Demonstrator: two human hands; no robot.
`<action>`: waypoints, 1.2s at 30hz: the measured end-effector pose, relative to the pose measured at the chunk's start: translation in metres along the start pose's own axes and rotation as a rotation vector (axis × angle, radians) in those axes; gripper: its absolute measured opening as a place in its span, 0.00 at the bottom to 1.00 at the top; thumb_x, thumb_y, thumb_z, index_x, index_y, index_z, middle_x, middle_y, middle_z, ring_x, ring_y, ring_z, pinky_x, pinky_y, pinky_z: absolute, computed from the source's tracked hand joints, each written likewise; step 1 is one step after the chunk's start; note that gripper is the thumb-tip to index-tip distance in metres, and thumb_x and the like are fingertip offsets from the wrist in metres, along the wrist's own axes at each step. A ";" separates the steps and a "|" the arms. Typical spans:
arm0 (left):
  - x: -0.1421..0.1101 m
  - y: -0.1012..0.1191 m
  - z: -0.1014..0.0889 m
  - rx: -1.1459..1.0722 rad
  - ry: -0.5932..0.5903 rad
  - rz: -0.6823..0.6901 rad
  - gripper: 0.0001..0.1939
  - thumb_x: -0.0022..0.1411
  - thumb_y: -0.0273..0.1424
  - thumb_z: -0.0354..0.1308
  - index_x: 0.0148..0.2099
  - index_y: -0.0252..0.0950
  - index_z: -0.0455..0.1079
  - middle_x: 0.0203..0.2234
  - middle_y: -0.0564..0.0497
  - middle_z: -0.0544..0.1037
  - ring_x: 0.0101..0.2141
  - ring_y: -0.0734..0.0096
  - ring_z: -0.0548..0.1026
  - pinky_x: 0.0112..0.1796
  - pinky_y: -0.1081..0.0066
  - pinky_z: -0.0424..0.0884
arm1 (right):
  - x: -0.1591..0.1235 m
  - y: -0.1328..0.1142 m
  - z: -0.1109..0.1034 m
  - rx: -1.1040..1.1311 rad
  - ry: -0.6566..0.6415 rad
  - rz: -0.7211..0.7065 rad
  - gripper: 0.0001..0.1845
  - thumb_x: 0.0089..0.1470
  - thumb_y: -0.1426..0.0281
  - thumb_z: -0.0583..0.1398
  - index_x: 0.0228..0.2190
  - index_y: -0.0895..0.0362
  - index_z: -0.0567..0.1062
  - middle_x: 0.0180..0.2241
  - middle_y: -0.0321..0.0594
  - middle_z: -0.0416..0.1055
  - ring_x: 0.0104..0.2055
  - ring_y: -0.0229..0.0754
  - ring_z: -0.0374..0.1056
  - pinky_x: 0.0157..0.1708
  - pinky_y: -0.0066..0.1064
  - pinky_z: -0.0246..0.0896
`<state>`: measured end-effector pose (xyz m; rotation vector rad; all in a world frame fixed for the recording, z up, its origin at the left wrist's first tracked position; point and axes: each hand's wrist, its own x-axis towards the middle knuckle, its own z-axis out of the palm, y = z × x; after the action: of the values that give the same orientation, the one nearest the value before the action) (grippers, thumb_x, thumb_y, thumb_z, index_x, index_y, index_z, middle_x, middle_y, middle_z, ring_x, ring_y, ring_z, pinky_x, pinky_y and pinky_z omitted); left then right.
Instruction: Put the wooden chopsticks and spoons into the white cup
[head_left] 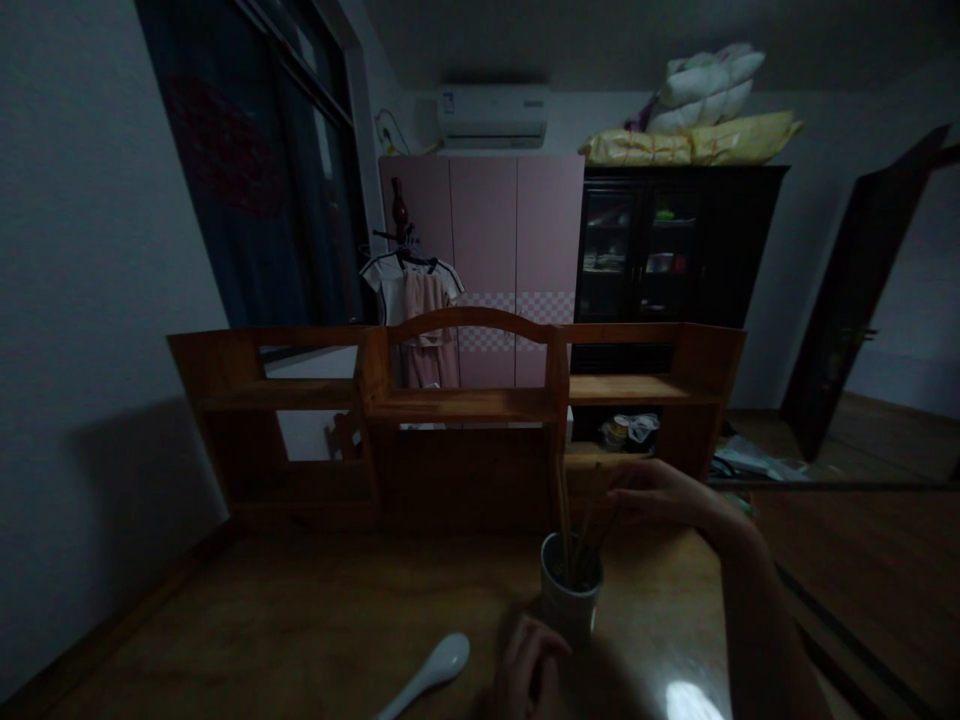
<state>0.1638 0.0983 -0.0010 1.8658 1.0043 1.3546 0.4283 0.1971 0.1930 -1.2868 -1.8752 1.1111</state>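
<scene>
A light-coloured cup (570, 605) stands upright on the wooden desk (322, 590), with several thin sticks that look like chopsticks (565, 510) leaning in it. Above the cup's right side is my right hand (652, 495), its fingers pinched together on one slanting chopstick whose lower part is in the cup. My left hand (531, 665) rests low in front of the cup, fingers curled in and nothing visible in them. Whether it touches the cup I cannot tell. To its left lies a white spoon (442, 660), bowl towards the cup.
A wooden shelf unit (461, 405) runs along the desk's back edge, close behind the cup. A wall (82, 400) borders the left side. Beyond stand a pink wardrobe (484, 230), a dark cabinet (739, 250) and an open door (847, 300). The room is dim.
</scene>
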 end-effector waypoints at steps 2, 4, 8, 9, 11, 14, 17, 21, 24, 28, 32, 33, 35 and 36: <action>0.000 -0.001 0.001 0.008 0.011 -0.004 0.19 0.68 0.40 0.43 0.36 0.38 0.72 0.33 0.46 0.72 0.35 0.63 0.72 0.37 0.68 0.66 | -0.003 -0.003 -0.002 -0.068 0.037 -0.028 0.23 0.48 0.51 0.63 0.37 0.57 0.75 0.32 0.40 0.77 0.33 0.45 0.75 0.31 0.32 0.72; -0.001 -0.002 0.002 0.009 0.008 -0.003 0.18 0.68 0.39 0.43 0.36 0.38 0.72 0.34 0.45 0.73 0.36 0.63 0.72 0.38 0.68 0.66 | -0.008 -0.007 -0.005 -0.187 0.140 -0.063 0.23 0.51 0.50 0.61 0.37 0.57 0.76 0.31 0.40 0.77 0.32 0.45 0.74 0.30 0.31 0.70; -0.001 0.000 -0.001 0.005 -0.014 0.014 0.16 0.68 0.36 0.44 0.37 0.38 0.72 0.34 0.46 0.73 0.36 0.64 0.73 0.38 0.68 0.66 | -0.014 -0.018 -0.009 -0.425 0.478 -0.176 0.19 0.52 0.52 0.60 0.35 0.54 0.78 0.35 0.41 0.78 0.38 0.48 0.75 0.36 0.32 0.68; -0.001 0.002 -0.003 0.009 -0.022 0.014 0.15 0.67 0.35 0.44 0.38 0.38 0.72 0.34 0.46 0.73 0.37 0.64 0.73 0.39 0.68 0.67 | -0.013 -0.021 -0.008 -0.460 0.544 -0.205 0.18 0.53 0.53 0.60 0.35 0.53 0.78 0.36 0.40 0.79 0.38 0.48 0.75 0.37 0.32 0.68; 0.000 0.004 -0.006 0.028 -0.067 0.009 0.15 0.67 0.34 0.44 0.38 0.37 0.72 0.35 0.45 0.73 0.38 0.64 0.73 0.40 0.68 0.67 | -0.010 -0.025 -0.004 -0.509 0.629 -0.269 0.15 0.55 0.56 0.59 0.36 0.52 0.78 0.36 0.39 0.79 0.39 0.48 0.75 0.38 0.33 0.68; 0.000 0.006 -0.008 0.055 -0.118 -0.010 0.15 0.68 0.34 0.43 0.39 0.36 0.71 0.36 0.45 0.73 0.39 0.63 0.73 0.41 0.67 0.68 | -0.003 -0.026 0.005 -0.528 0.657 -0.388 0.12 0.55 0.59 0.59 0.36 0.50 0.79 0.38 0.38 0.79 0.41 0.48 0.74 0.42 0.34 0.67; -0.001 0.006 -0.006 0.039 -0.040 -0.037 0.16 0.67 0.37 0.45 0.37 0.37 0.71 0.35 0.45 0.73 0.39 0.62 0.73 0.41 0.67 0.68 | 0.004 -0.024 0.013 -0.498 0.576 -0.431 0.13 0.56 0.60 0.59 0.39 0.50 0.79 0.42 0.38 0.78 0.45 0.49 0.73 0.45 0.35 0.66; -0.001 0.003 -0.005 0.021 -0.007 -0.034 0.17 0.67 0.40 0.45 0.37 0.39 0.72 0.34 0.46 0.75 0.39 0.61 0.73 0.42 0.66 0.67 | 0.008 -0.023 0.017 -0.471 0.412 -0.373 0.18 0.58 0.58 0.56 0.45 0.52 0.77 0.44 0.41 0.77 0.48 0.52 0.71 0.47 0.38 0.64; 0.000 0.002 -0.006 0.011 -0.049 -0.015 0.18 0.67 0.40 0.45 0.37 0.37 0.73 0.34 0.45 0.74 0.37 0.62 0.73 0.40 0.67 0.68 | 0.011 -0.021 0.015 -0.403 0.324 -0.324 0.21 0.59 0.56 0.54 0.46 0.54 0.77 0.46 0.43 0.76 0.49 0.53 0.71 0.49 0.40 0.64; 0.001 0.000 -0.003 0.002 0.017 -0.010 0.19 0.66 0.42 0.45 0.36 0.37 0.73 0.33 0.46 0.73 0.35 0.63 0.73 0.38 0.68 0.68 | 0.013 -0.017 0.011 -0.321 0.239 -0.301 0.22 0.59 0.57 0.53 0.48 0.56 0.76 0.50 0.44 0.74 0.53 0.53 0.68 0.55 0.42 0.59; 0.000 -0.003 0.001 -0.018 0.027 -0.003 0.19 0.67 0.42 0.45 0.36 0.37 0.72 0.32 0.46 0.73 0.36 0.63 0.73 0.39 0.68 0.67 | 0.014 -0.013 0.010 -0.274 0.210 -0.327 0.20 0.58 0.61 0.54 0.47 0.56 0.77 0.49 0.43 0.74 0.54 0.53 0.67 0.56 0.43 0.58; 0.000 -0.004 0.001 -0.018 0.030 0.000 0.19 0.67 0.42 0.45 0.35 0.37 0.72 0.32 0.47 0.73 0.36 0.63 0.72 0.40 0.68 0.67 | 0.014 -0.012 0.011 -0.269 0.209 -0.331 0.20 0.58 0.62 0.55 0.47 0.56 0.77 0.49 0.44 0.75 0.53 0.54 0.67 0.55 0.43 0.59; 0.000 -0.004 0.000 -0.016 0.030 0.004 0.19 0.67 0.42 0.44 0.36 0.37 0.72 0.31 0.47 0.73 0.36 0.64 0.72 0.39 0.68 0.66 | 0.014 -0.012 0.011 -0.277 0.212 -0.335 0.20 0.57 0.61 0.56 0.47 0.56 0.77 0.47 0.44 0.75 0.51 0.55 0.69 0.52 0.43 0.62; 0.000 -0.004 0.000 -0.016 0.029 0.006 0.19 0.67 0.42 0.44 0.36 0.37 0.72 0.31 0.47 0.73 0.36 0.64 0.72 0.39 0.68 0.66 | 0.015 -0.012 0.011 -0.285 0.215 -0.335 0.20 0.57 0.60 0.57 0.46 0.56 0.78 0.46 0.45 0.76 0.50 0.55 0.69 0.51 0.43 0.62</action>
<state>0.1630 0.1000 -0.0040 1.8437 1.0006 1.3924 0.4085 0.2055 0.1984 -1.1310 -2.0365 0.5270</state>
